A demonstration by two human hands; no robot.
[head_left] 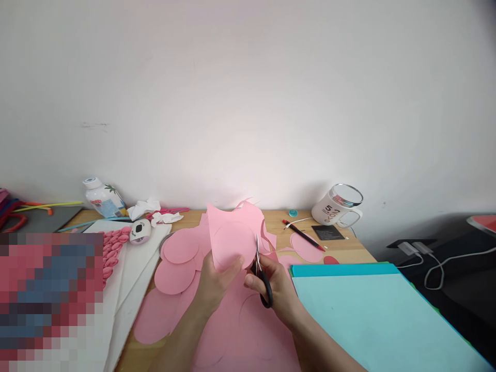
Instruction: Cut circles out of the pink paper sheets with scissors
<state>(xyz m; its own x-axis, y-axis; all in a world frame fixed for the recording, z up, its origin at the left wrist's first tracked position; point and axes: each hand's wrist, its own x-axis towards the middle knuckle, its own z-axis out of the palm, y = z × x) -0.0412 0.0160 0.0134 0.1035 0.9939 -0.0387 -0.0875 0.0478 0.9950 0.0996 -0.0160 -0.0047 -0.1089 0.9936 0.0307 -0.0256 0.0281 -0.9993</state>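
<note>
My left hand (214, 283) is closed on the lower edge of a pink paper sheet (228, 232) and holds it upright above the wooden table (351, 250). A circle outline is drawn on the sheet. My right hand (276, 287) grips black-handled scissors (260, 271), whose blades point up into the sheet's right edge beside the drawn circle. Several cut pink paper circles (176, 261) lie flat on the table under and to the left of both hands.
Light blue paper sheets (368, 315) lie at the right. A red pencil (304, 235), a white mug (337, 206) and a dark card (328, 232) sit behind them. At the back left are a white bottle (103, 199), crumpled tissue (149, 209) and white sheets (132, 274).
</note>
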